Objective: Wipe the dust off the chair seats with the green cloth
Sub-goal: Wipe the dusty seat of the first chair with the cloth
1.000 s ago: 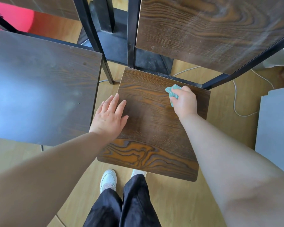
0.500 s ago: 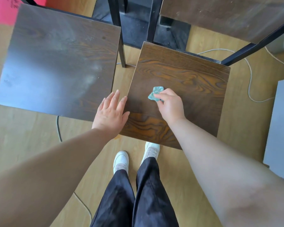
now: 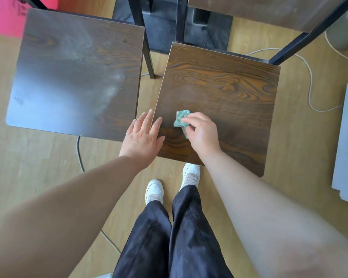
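- The one head view looks steeply down on the chair seat (image 3: 219,87) from close above; the person's arms (image 3: 68,197) fill the lower corners.
- It faces forward: shoes (image 3: 154,190) show nearer than that seat, black legs (image 3: 143,37) beyond it.
- A second seat (image 3: 76,73) lies left of it.

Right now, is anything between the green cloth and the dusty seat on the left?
Only the left hand, flat at the left edge of the right seat, lies between the green cloth and the left seat; beyond it, just a floor gap.
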A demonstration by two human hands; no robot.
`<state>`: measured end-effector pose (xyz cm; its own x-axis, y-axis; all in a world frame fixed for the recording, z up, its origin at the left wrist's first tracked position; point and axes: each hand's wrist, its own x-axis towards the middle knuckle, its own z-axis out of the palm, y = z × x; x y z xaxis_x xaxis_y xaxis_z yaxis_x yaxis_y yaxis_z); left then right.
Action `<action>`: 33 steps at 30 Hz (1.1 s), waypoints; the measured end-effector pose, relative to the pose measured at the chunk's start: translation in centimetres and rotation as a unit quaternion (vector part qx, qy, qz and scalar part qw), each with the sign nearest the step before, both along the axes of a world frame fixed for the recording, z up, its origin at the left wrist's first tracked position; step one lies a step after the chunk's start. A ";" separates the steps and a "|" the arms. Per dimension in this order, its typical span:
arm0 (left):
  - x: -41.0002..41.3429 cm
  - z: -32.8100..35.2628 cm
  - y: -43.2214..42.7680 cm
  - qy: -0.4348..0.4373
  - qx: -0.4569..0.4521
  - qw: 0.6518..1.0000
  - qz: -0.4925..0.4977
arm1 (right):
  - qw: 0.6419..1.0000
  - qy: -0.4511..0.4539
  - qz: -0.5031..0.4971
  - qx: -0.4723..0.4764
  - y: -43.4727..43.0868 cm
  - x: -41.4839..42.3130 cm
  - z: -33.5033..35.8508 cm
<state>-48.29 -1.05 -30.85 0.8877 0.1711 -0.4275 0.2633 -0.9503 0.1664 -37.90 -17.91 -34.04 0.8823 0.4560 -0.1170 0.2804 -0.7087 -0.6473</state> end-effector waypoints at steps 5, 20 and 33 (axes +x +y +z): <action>3.3 0.6 -2.1 -0.009 0.003 1.000 -0.016 | 0.994 -0.018 -0.106 0.016 -6.0 3.6 1.3; 11.9 0.5 -8.4 -0.001 0.000 0.997 -0.078 | 0.962 0.077 -0.253 -0.064 -15.8 9.7 -0.7; 8.8 -0.1 -1.9 0.019 -0.011 0.999 -0.037 | 0.970 0.082 -0.217 -0.070 -9.0 6.7 -1.3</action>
<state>-39.54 -2.92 -30.97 0.8811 0.0952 -0.4633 0.1981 -0.9638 0.1785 -31.24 -26.87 -35.30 0.9521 0.0160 -0.3055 -0.1618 -0.8211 -0.5473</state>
